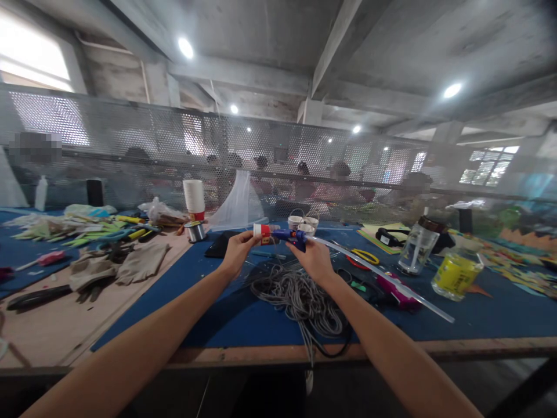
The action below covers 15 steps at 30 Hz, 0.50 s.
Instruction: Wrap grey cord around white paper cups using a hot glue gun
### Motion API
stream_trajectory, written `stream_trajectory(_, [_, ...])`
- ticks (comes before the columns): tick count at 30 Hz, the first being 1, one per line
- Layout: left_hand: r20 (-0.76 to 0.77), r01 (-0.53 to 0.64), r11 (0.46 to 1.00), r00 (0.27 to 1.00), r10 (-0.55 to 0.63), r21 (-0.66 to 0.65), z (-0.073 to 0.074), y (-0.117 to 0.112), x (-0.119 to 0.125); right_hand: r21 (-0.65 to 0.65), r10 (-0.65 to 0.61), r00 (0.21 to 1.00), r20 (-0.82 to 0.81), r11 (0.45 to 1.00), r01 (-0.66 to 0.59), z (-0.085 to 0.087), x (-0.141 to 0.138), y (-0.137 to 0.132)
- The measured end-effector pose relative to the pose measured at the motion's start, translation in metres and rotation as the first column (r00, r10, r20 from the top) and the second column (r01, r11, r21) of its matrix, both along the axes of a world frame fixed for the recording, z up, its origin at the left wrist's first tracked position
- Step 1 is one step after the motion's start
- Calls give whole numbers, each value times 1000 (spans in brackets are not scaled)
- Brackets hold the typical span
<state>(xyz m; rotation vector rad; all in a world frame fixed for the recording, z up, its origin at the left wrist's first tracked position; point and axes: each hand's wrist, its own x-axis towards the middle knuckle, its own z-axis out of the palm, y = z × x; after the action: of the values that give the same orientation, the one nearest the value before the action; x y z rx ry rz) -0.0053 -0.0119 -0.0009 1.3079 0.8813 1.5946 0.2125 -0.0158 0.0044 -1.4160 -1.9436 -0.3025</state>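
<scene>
My left hand (237, 251) is closed on a small red and white paper cup (261, 231), held sideways above the blue mat. In my right hand (314, 258) is a blue hot glue gun (285, 234), its nozzle pointing left at the cup. Whether the nozzle touches the cup I cannot tell. A long clear glue stick (387, 278) sticks out of the gun's back and slants down to the right. Beneath my hands lies a tangled heap of grey cord (304, 299). Just behind the gun stand small white cups with thin handles (308, 222).
Stacked paper cups (194, 197) and a wire spool (195, 231) stand at the back left. Work gloves (141, 262) and pliers lie farther left. On the right are a glass jar (418, 247), a yellow-labelled bottle (456, 271) and yellow-handled scissors (364, 259). A perforated screen (169, 157) borders the back.
</scene>
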Motion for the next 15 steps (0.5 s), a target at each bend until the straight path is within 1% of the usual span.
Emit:
stream_trajectory(7, [-19, -10, 1000, 1000, 10, 24, 1, 1, 1, 3, -17, 1000, -1, 1000, 17, 0, 0, -1])
stream_trajectory(12, [-54, -18, 997, 998, 22, 71, -2, 5, -2, 0, -22, 1000, -4, 1000, 22, 0, -1, -1])
stream_trajectory(15, [-63, -18, 997, 998, 23, 71, -3, 6, -2, -5, -26, 1000, -2, 1000, 26, 1, -1, -1])
